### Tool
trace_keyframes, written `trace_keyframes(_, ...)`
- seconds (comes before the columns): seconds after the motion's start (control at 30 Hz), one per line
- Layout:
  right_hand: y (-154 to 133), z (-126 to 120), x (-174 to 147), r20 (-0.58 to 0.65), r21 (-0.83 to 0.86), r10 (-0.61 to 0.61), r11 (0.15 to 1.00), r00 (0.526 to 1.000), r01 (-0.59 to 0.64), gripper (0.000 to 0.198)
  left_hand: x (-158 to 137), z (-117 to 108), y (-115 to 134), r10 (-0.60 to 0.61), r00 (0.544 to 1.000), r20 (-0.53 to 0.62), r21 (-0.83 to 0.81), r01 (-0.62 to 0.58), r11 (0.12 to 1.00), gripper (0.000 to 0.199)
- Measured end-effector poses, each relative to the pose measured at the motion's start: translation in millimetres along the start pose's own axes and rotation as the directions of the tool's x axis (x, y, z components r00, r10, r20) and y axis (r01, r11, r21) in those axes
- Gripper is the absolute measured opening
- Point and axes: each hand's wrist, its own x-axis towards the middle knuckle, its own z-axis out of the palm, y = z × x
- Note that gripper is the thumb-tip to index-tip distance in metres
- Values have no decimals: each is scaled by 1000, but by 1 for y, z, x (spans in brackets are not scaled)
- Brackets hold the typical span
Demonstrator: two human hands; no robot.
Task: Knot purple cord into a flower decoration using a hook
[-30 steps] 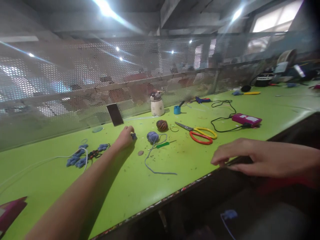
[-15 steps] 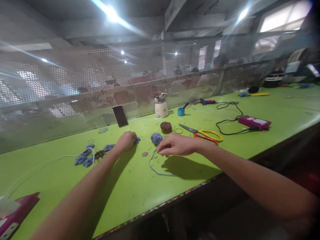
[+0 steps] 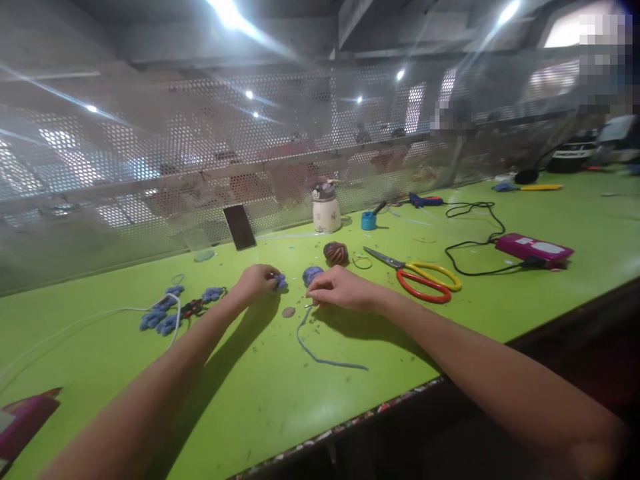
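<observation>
On the green worktop [image 3: 260,393], both hands meet near the middle, in front of a perforated metal screen [image 3: 150,167]. The left hand [image 3: 256,283] is curled shut around a small blue knitted piece [image 3: 280,281] that pokes out past its fingertips. The right hand [image 3: 340,290] lies just beside it with fingers pinched together at the worktop, right where the blue yarn strand [image 3: 320,350] starts; what exactly the fingers grip is hidden. Touching the back of that hand sits a blue yarn ball [image 3: 313,273], and the strand trails from there toward the near edge. Behind it rests a multicoloured yarn ball [image 3: 335,253], then red and yellow scissors [image 3: 425,280] to the right. A pink power bank [image 3: 535,249] with a black cable [image 3: 470,233] lies further right; its white label is too blurred to read. To the left are blue knitted flowers [image 3: 170,310], and a dark phone [image 3: 239,227] leans on the screen beside a white bottle [image 3: 326,209]. No writing is legible anywhere.
</observation>
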Motion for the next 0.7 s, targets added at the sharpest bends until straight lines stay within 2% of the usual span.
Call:
trace_keyframes(0.1, 0, 2, -4, -43, -70, -9, 998, 999, 6, 19, -19, 0, 4, -15, 997, 77, -81, 21, 996, 34)
trace_keyframes(0.17, -1, 5, -5, -59, -133, -47, 990, 997, 39, 19, -32, 2, 6, -23, 996, 81, -81, 30, 996, 30)
trace_keyframes(0.27, 0, 11, -6, -54, -215, -143, 968, 988, 129, 19, -43, 6, 3, 82, 994, 66, -46, -79, 996, 30)
trace_keyframes(0.33, 1, 13, -8, -57, -244, -185, 955, 981, 166, 19, -46, 6, -4, 134, 989, 59, -112, -127, 986, 35)
trace_keyframes(0.47, 0, 14, -10, -106, -263, -191, 952, 976, 158, 17, -48, -1, -18, 213, 972, 104, -238, -183, 954, 42)
trace_keyframes(0.57, -1, 15, -12, -105, -279, -214, 944, 971, 178, 17, -50, -3, -21, 264, 951, 158, -276, -214, 937, 40)
trace_keyframes(0.7, -1, 18, -14, -58, -304, -256, 925, 965, 227, 17, -51, 2, -15, 273, 949, 155, -260, -228, 939, 33)
